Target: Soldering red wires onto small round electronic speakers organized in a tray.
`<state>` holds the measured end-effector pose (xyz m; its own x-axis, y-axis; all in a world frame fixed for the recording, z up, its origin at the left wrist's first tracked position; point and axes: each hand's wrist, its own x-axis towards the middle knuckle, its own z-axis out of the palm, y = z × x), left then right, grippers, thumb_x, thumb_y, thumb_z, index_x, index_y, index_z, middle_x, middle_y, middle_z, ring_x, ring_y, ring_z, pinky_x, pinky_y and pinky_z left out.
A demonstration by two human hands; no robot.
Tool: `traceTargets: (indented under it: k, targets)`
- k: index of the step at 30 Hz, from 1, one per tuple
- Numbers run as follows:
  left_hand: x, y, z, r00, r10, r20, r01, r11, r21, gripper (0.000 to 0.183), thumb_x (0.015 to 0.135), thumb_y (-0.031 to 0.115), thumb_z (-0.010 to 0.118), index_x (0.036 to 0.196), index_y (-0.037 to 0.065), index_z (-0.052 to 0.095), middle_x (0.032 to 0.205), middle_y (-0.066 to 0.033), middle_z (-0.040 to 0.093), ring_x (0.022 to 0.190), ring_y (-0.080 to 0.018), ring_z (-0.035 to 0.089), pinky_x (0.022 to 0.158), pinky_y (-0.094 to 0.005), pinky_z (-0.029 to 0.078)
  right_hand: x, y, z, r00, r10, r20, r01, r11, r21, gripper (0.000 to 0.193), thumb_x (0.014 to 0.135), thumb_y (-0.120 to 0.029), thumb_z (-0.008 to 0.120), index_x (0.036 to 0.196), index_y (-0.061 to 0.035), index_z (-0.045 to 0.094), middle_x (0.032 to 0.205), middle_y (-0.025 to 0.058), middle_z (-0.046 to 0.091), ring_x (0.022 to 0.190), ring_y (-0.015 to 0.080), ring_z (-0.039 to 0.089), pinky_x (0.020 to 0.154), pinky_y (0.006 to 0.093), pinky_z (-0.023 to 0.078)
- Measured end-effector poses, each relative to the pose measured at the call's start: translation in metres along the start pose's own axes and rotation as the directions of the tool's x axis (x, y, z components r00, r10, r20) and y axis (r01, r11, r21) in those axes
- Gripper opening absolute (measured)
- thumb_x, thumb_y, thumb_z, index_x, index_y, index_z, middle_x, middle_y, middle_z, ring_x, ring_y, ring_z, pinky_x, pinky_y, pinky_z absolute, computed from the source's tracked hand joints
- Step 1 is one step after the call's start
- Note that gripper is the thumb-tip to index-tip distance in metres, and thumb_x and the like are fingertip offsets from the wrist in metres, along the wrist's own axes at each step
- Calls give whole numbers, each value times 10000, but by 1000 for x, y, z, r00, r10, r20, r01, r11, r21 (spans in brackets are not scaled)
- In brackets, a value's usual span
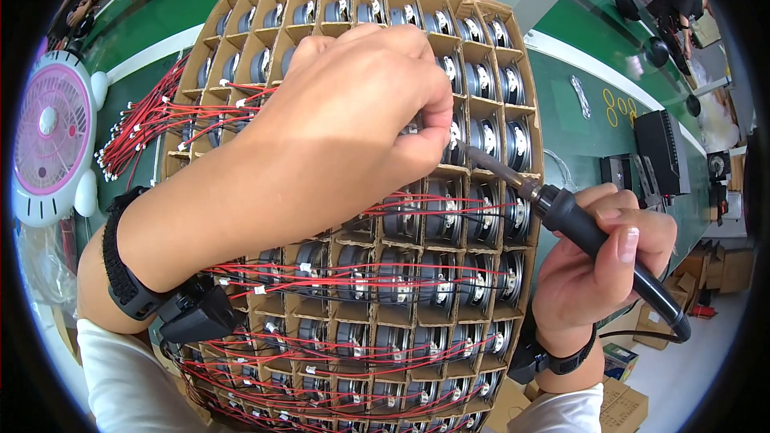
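My right hand (605, 261) grips a soldering iron (585, 228) by its black handle. The iron's metal tip meets the terminal area of a round speaker (455, 135) in a divided cardboard box (536, 192). Over the same speaker, my left hand (369, 96) is closed in a pinch; what its fingertips hold is hidden behind the hand. Speakers stand on edge, one to a compartment, in several rows. Red and black wires (425, 277) with white connectors lie across the nearer rows. Some compartments are covered by my left forearm.
A bundle of red wires (140, 132) hangs off the box's left side, beside a pink and white fan (52, 122). On the green table (573, 148) at right are yellow rings (618, 106) and a black device (662, 152). Other people work in the far corners.
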<state>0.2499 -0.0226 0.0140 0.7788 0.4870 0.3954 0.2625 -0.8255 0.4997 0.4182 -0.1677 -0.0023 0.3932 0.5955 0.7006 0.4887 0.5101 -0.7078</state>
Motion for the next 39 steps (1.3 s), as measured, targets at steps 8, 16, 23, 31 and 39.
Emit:
traceTargets:
  k: [8, 16, 23, 31, 39]
  targets:
    - [1, 0, 4, 999, -31, -18, 32, 999, 40, 98, 708, 78, 668, 720, 31, 583, 774, -85, 556, 778, -262, 556, 686, -361, 423, -2, -2, 2, 999, 36, 39, -35, 999, -31, 208, 884, -218, 490, 830, -32, 414, 621, 67, 408, 535, 177, 455, 524, 288, 399]
    - [0, 4, 6, 998, -67, -19, 69, 993, 91, 80, 706, 76, 653, 726, 53, 579, 786, -75, 552, 835, -260, 538, 755, -376, 394, -1, -3, 1, 994, -15, 111, 19, 999, -40, 206, 873, -210, 506, 827, -31, 414, 622, 68, 417, 540, 160, 426, 540, 282, 358]
    - [0, 3, 7, 999, -51, -15, 52, 994, 98, 88, 698, 69, 651, 725, 51, 569, 790, -71, 549, 832, -260, 537, 753, -372, 395, -1, -3, 1, 994, -12, 112, 17, 999, -36, 207, 875, -211, 505, 825, -32, 415, 632, 70, 429, 542, 162, 432, 541, 286, 357]
    - [0, 3, 7, 999, -43, -22, 45, 994, 102, 97, 685, 67, 656, 726, 54, 569, 793, -65, 548, 823, -254, 534, 757, -364, 394, -3, -2, 3, 997, -22, 74, 26, 998, -60, 204, 882, -216, 487, 842, -30, 414, 642, 78, 446, 543, 173, 454, 542, 302, 391]
    - [1, 3, 5, 999, -49, -8, 49, 995, 87, 103, 678, 69, 658, 724, 54, 567, 788, -62, 542, 812, -245, 524, 744, -358, 392, 1, -1, -5, 996, -75, 37, 76, 997, -3, 191, 914, -228, 460, 878, -42, 437, 680, 99, 474, 537, 183, 472, 528, 284, 404]
